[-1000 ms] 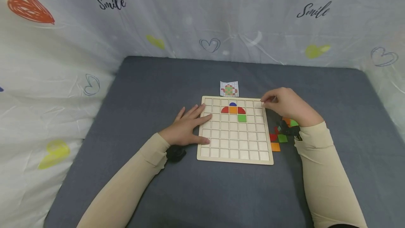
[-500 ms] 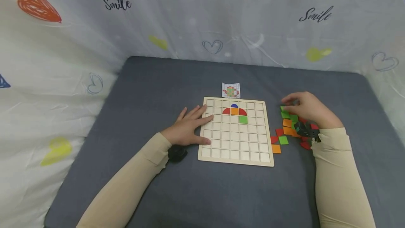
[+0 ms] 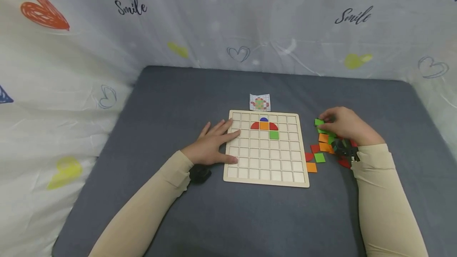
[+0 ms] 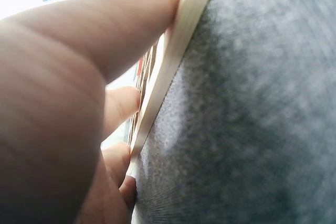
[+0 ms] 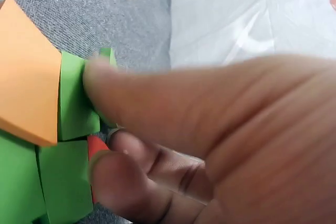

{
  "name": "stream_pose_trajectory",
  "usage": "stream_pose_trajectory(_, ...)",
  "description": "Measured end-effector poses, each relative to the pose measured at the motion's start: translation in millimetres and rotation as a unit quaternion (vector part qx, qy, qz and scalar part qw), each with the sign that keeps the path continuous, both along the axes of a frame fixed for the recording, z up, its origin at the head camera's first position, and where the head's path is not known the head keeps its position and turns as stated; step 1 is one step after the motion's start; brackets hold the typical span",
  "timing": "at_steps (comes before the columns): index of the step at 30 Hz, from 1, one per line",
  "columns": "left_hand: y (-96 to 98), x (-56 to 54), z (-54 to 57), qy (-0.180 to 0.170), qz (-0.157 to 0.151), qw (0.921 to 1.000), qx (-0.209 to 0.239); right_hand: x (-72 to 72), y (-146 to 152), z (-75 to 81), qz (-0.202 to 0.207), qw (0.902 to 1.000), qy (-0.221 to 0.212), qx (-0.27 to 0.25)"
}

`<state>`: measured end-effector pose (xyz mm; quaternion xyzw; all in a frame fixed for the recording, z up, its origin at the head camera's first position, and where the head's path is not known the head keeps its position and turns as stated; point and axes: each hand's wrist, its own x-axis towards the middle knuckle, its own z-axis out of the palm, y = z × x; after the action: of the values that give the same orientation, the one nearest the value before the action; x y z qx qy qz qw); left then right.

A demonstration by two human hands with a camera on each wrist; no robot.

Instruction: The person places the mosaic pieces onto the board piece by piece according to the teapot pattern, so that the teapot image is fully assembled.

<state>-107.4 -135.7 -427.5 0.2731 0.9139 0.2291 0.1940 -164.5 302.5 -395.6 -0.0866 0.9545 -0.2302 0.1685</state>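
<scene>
My left hand (image 3: 212,144) lies with spread fingers over the left edge of a pale wooden grid board (image 3: 246,179). In the left wrist view its fingers rest along the board's side (image 4: 173,51). Near the board's top sit a blue rounded piece (image 3: 264,119), an orange square tile (image 3: 264,126), two red quarter-round pieces (image 3: 254,125) and a green square tile (image 3: 273,135). Right of the board, my right hand (image 3: 348,126) is over a pile of coloured tiles. Its thumb touches a green tile (image 5: 73,95); thumb and forefinger are apart, with a red tile (image 5: 96,148) showing between them.
A small picture card (image 3: 260,102) with a coloured pattern lies behind the board. Loose orange (image 3: 312,167), red (image 3: 309,157) and green tiles (image 3: 319,158) lie along the board's right side. A patterned white curtain (image 3: 214,23) hangs behind the grey table (image 3: 185,86).
My right hand has moved from the board's top right corner to the tile pile, and its fingers have drawn slightly closer together. My left hand stays on the board's edge.
</scene>
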Motion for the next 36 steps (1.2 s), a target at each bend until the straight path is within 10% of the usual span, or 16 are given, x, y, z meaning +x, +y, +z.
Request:
stream_pose_trajectory(18, -0.5, -0.1, -0.3, -0.001, -0.002, 1.0000, 0.000, 1.0, -29, -0.2, -0.002, 0.9996, 0.025, -0.017)
stream_pose_trajectory(36, -0.2, -0.6, -2.0, 0.001, 0.000, 1.0000, -0.006, 6.9, -98, 14.6, 0.078, 0.9953, 0.044, -0.039)
